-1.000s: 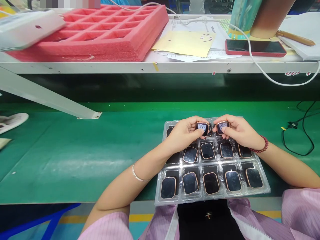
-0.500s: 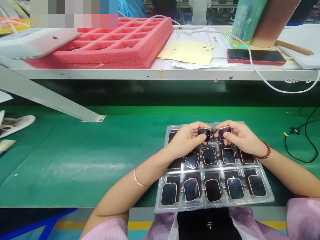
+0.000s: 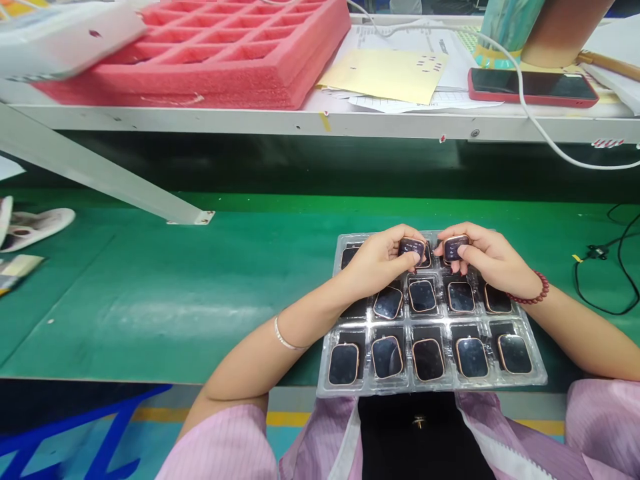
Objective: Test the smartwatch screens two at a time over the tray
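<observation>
My left hand (image 3: 389, 257) pinches a smartwatch body (image 3: 412, 249) with a gold rim and a lit dark screen, the thumb lying on its face. A second gold-rimmed smartwatch body (image 3: 455, 247), its screen also lit, is held in my right hand (image 3: 487, 253). Both hands are over the far row of a clear plastic tray (image 3: 430, 388). Gold-edged watches with dark screens sit in the tray's compartments, such as one watch (image 3: 429, 359) in the near row. My hands and forearms hide parts of the far and left compartments.
Above the green bench (image 3: 150, 300) runs a white shelf (image 3: 240, 120). It carries a pink foam tray (image 3: 210, 83), papers (image 3: 385, 73), a red-edged phone (image 3: 533, 87) and a white cable (image 3: 537, 120). A black cord (image 3: 597, 252) lies at right. A slanted shelf leg (image 3: 115, 173) stands left.
My view has tilted down a little, so the shelf sits higher in the picture. Both hands keep their watches over the tray's far row, and the screens now show lit marks more clearly.
</observation>
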The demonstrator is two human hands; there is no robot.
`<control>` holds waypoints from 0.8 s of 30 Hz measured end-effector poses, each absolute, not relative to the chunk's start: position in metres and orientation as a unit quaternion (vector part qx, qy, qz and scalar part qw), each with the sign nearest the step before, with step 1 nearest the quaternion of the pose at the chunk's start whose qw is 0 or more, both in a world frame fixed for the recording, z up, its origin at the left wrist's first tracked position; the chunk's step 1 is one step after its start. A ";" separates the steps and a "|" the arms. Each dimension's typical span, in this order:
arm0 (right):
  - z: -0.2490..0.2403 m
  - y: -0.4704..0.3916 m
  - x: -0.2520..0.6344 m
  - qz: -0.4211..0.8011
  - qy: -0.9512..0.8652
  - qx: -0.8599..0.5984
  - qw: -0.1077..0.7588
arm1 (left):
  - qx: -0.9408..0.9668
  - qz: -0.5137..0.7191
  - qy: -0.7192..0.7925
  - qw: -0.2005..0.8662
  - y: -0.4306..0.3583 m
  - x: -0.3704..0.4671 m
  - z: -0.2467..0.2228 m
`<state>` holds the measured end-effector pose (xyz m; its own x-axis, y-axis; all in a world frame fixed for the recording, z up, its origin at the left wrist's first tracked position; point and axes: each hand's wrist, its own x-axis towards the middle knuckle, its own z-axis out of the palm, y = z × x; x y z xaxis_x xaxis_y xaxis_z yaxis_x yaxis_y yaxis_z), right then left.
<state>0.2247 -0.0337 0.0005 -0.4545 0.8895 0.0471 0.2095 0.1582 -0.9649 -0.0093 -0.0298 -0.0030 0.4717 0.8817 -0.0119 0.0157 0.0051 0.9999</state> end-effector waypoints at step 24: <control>0.002 -0.033 0.225 0.526 -0.683 -0.386 0.328 | 0.574 0.371 0.391 0.617 -0.031 -0.012 0.002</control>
<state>0.2247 -0.0334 0.0024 -0.4861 0.8729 0.0420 0.1819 0.1481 -0.9721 -0.0117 -0.0312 0.0018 0.4185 0.9065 -0.0567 -0.0085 0.0664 0.9978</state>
